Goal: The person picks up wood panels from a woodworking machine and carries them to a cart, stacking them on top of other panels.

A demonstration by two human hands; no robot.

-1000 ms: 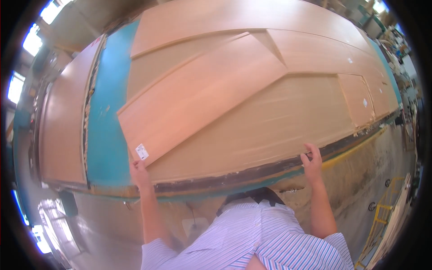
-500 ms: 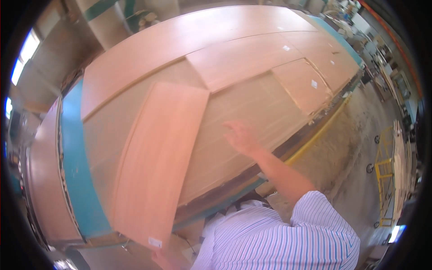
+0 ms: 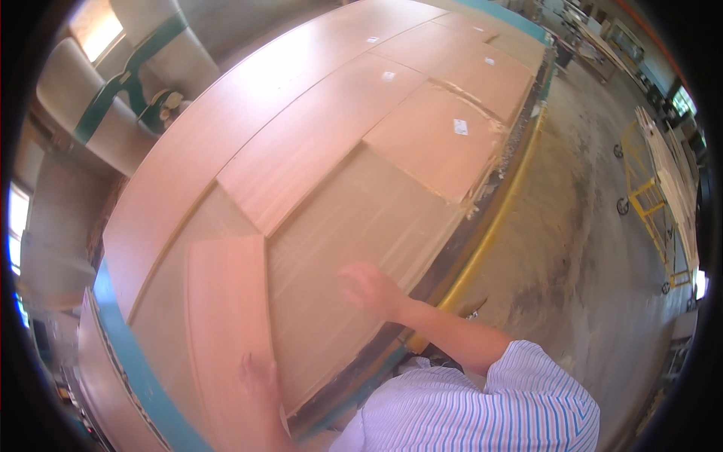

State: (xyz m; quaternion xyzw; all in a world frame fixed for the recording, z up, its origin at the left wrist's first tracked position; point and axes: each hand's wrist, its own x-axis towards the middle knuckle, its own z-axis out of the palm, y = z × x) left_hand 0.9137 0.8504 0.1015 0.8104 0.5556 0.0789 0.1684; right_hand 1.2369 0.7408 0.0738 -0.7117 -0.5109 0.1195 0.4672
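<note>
Resting flat on a narrow veneer strip near the stack's front edge, the left hand had its fingers spread, gripping nothing. Right hand hovered blurry over the big sheet beside it, fingers loosely open.

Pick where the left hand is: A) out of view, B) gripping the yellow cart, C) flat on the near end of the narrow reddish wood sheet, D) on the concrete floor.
C: the left hand lies flat on the near end of the narrow wood sheet, fingers not curled around anything.
</note>
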